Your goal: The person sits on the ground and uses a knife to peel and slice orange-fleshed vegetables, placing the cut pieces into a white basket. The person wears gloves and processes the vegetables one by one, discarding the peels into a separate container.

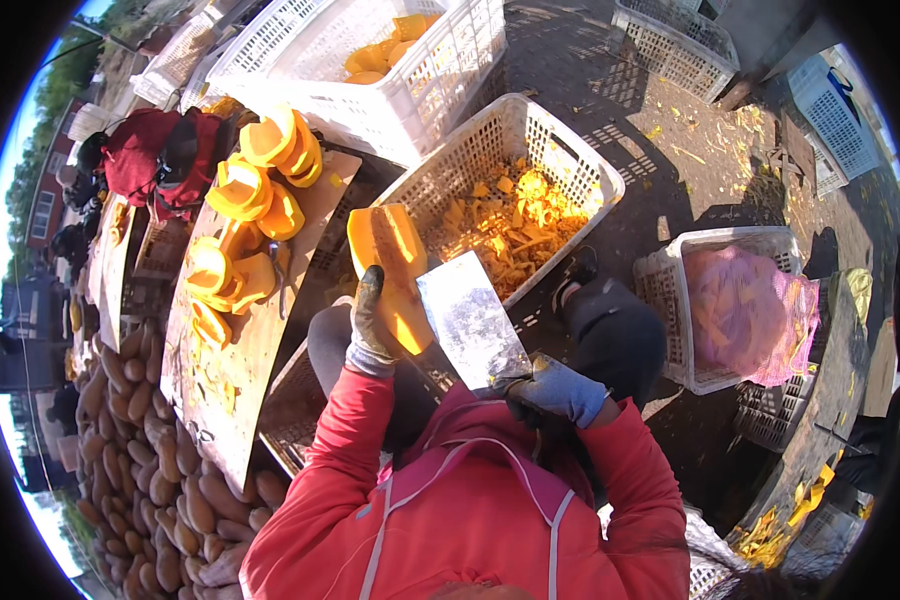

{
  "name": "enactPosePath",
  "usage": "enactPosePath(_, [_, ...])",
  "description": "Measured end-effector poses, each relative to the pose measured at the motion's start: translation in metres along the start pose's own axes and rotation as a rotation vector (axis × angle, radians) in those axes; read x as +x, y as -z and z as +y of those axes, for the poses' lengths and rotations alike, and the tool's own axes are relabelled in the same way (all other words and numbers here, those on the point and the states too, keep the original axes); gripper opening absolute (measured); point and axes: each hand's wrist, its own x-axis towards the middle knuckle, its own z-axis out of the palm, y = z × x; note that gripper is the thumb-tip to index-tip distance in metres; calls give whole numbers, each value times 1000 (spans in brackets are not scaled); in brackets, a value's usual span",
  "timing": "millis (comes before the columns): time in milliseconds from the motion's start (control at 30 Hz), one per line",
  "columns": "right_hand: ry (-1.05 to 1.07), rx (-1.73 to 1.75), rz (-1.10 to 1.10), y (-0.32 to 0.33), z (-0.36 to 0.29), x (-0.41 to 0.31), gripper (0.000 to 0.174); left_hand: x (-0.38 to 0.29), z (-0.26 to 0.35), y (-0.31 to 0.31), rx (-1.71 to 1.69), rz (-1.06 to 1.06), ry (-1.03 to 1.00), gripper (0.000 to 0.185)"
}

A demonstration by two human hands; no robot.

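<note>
My gloved left hand (373, 319) grips a long piece of peeled orange squash (390, 262), with a brownish strip along its upper face. In my gloved right hand (551, 386) is the handle of a cleaver (474, 319). Its broad, stained blade points up and left, its far corner beside the squash; whether they touch I cannot tell. Just beyond, a white plastic crate (607, 180) holds orange scraps and peelings (529, 225). To the left, peeled squash pieces (244, 202) with hollow middles lie on a wooden board (247, 382).
A large white crate (401, 112) with orange pieces stands beyond the board. Many unpeeled squashes (157, 480) are heaped at left. On the right, a crate (690, 315) holds a pink mesh bag (750, 315). Another person in a red jacket (131, 154) is beyond the board.
</note>
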Motion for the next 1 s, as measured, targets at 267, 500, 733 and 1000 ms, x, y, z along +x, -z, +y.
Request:
enactPosePath(267, [5, -51, -35, 19, 13, 6, 25, -2, 1, 19, 166, -28, 15, 54])
enactPosePath(500, [87, 61, -123, 3, 18, 7, 12, -5, -3, 12, 274, 48, -11, 52])
enactPosePath(733, [147, 224, -135, 0, 29, 8, 12, 3, -8, -6, 505, 22, -136, 62])
enactPosePath(1000, [91, 725, -386, -9, 47, 16, 15, 5, -7, -1, 420, -61, -33, 83])
